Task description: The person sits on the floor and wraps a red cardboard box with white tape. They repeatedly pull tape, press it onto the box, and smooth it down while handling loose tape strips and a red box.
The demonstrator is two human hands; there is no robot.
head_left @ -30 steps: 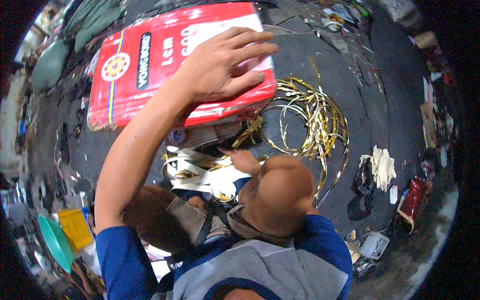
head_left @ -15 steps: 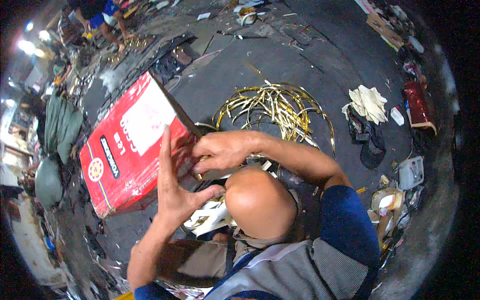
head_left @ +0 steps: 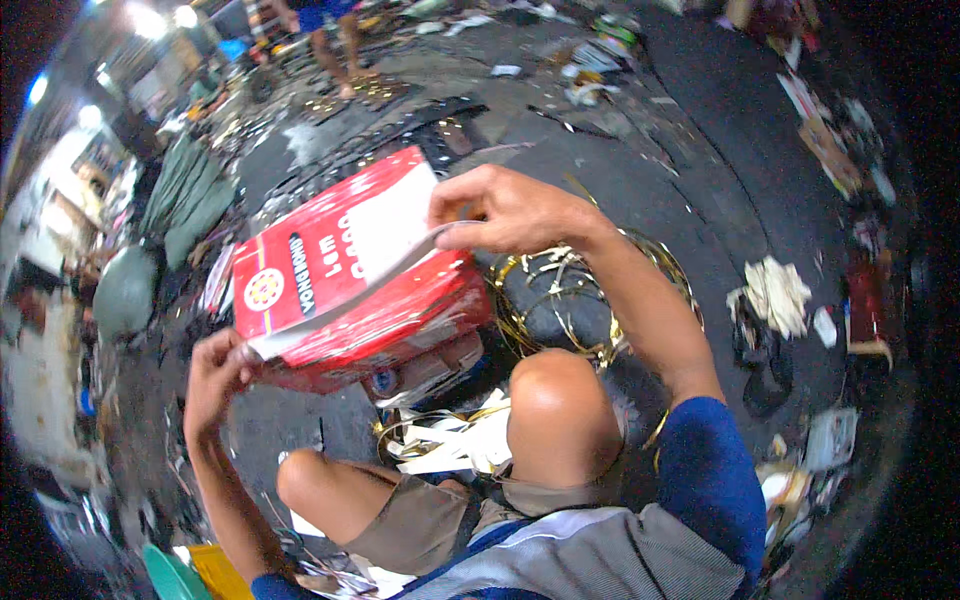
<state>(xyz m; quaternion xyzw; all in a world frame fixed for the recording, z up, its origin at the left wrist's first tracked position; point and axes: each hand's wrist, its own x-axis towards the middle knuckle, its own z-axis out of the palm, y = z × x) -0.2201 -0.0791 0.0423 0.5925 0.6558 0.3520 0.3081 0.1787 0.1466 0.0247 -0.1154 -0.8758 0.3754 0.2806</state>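
Observation:
A thick stack of red and white printed cardboard sheets (head_left: 390, 320) lies on the dark ground in front of my knees. Its top sheet (head_left: 330, 250) is lifted clear of the stack and tilted. My left hand (head_left: 215, 365) grips the near left corner of that sheet. My right hand (head_left: 495, 210) pinches its far right edge. My bare knees (head_left: 560, 400) are bent just below the stack.
Tangled gold strapping bands (head_left: 590, 300) lie in loops right of the stack, with white and gold scraps (head_left: 450, 445) by my knees. White rags (head_left: 775, 290) and dark shoes (head_left: 760, 370) sit at the right. Green sacks (head_left: 185, 195) are at the left; another person's legs (head_left: 335, 40) stand far back.
Both hands were pressed against the side of the stack; now they have spread to opposite edges and raised the top sheet off it. The view has swung left.

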